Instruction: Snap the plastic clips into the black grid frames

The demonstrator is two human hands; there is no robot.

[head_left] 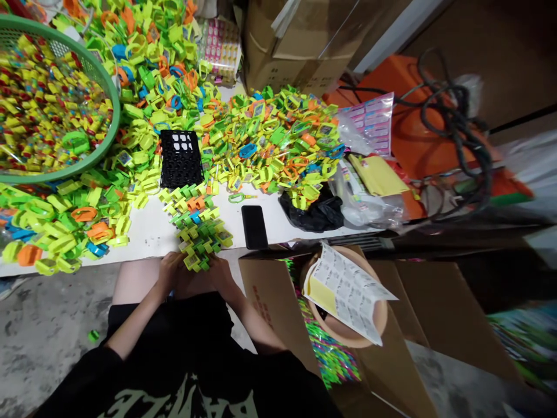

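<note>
A neat block of yellow-green toy watches (204, 241), with a few orange and blue ones, juts over the table's near edge. My left hand (170, 268) is closed at the block's near left corner. At its near right side, my right hand (220, 273) is closed too. The watches and the table edge hide part of the fingers on both hands. Whether a tray lies under the block, I cannot tell. Just beyond it a black plastic rack with holes (180, 165) lies against the heap of loose toy watches (270, 139).
A green basket (114, 110) of small yellow and red pieces stands at the left. A black phone (255, 226) lies near the table edge, left of a black plastic bag (311, 215). Below right, a round stool (380, 313) bears a printed sheet (348, 284), beside an open carton (270, 296).
</note>
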